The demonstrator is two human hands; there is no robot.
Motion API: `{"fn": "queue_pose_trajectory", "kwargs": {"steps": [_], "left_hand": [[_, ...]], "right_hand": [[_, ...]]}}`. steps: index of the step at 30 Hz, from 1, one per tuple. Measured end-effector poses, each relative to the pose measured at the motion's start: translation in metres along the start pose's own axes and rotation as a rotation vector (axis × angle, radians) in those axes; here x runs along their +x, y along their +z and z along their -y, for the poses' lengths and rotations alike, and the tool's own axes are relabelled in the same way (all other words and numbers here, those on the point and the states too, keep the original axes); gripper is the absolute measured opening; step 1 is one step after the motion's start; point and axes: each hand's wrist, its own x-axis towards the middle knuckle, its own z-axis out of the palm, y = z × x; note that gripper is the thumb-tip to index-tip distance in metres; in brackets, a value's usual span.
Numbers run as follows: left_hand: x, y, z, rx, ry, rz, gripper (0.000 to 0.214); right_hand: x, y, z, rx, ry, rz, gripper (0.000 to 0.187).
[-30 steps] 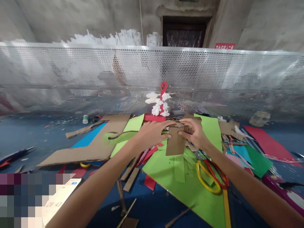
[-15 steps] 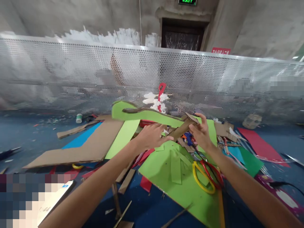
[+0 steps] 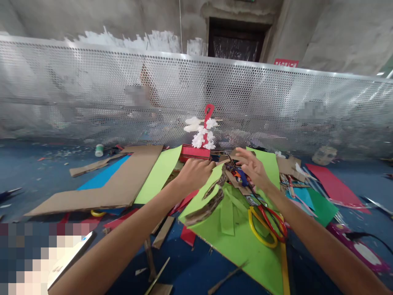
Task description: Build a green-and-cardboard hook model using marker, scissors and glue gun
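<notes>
My left hand (image 3: 195, 174) is closed, its fingers curled at the upper end of a hook-shaped cardboard cutout (image 3: 211, 180) covered in green paper. The cutout's thick brown cardboard edge shows, and its curved end points toward me over a large green sheet (image 3: 245, 254). Where exactly the fingers grip is hidden behind the back of the hand. My right hand (image 3: 253, 169) hovers to the right, fingers apart and holding nothing. Beneath it lie a blue-handled tool (image 3: 243, 177) with a dark cord and scissors (image 3: 267, 225) with yellow and red handles.
A red stand (image 3: 195, 152) carrying a hooked red stem with white flowers (image 3: 204, 133) stands ahead. Brown cardboard (image 3: 123, 180) and a light green sheet (image 3: 159, 172) lie left. A red sheet (image 3: 333, 184) and a purple power strip (image 3: 359, 250) lie right. A perforated metal barrier (image 3: 92, 94) crosses behind.
The green cutout has swung down, from lying crosswise above the hands to pointing toward me. My right hand has let go of its brown cardboard end and opened.
</notes>
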Motion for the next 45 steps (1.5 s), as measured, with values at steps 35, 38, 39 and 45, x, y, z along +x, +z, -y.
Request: {"fn": "queue_pose_trajectory", "kwargs": {"steps": [35,38,39,45], "left_hand": [[-0.002,0.003,0.002,0.035,0.044,0.059,0.022],[-0.002,0.002,0.003,0.050,0.035,0.066,0.023],[-0.002,0.001,0.003,0.066,0.031,0.069,0.025],[-0.002,-0.007,0.004,0.099,0.003,0.068,0.027]], "right_hand": [[0.005,0.004,0.009,-0.251,-0.085,0.163,0.048],[0.003,0.005,0.009,-0.220,-0.035,0.145,0.047],[0.003,0.005,0.009,-0.218,-0.029,0.130,0.047],[0.002,0.006,0.008,-0.287,-0.090,0.074,0.032]]}}
